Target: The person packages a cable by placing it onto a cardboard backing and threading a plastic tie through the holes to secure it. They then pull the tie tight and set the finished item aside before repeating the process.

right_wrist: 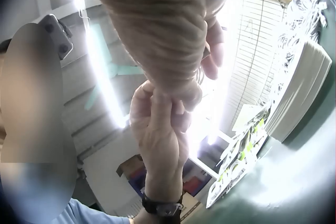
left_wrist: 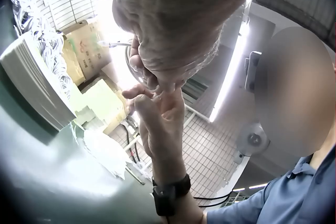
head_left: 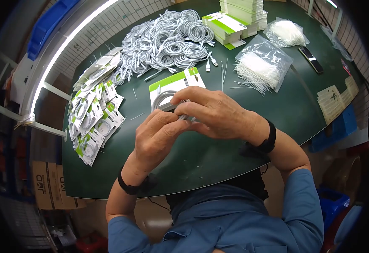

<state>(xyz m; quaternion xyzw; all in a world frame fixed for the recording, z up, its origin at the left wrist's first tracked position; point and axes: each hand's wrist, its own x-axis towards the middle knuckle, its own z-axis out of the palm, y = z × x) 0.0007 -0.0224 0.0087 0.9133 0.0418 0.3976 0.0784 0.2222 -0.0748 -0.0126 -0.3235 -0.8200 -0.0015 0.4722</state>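
Observation:
Both hands meet over the near middle of the green table, gripping a coiled grey-white cable (head_left: 161,99). The left hand (head_left: 157,135) pinches the coil's lower side; the right hand (head_left: 214,110) has its fingers curled over the coil's right side. Just beyond them lies a green and white card (head_left: 178,80), partly covered by the coil and the fingers. In the left wrist view, part of the coil (left_wrist: 128,61) shows beside the left hand (left_wrist: 168,24), whose fingertips meet the right hand (left_wrist: 163,129). What lies between the fingertips is hidden.
A heap of coiled cables (head_left: 171,38) lies at the back, with carded cables (head_left: 91,114) at left. Stacked cards (head_left: 239,19), a bag of white ties (head_left: 262,63), another bag (head_left: 285,33) and a phone (head_left: 310,59) lie at the back right. Loose ties (head_left: 223,74) lie nearer.

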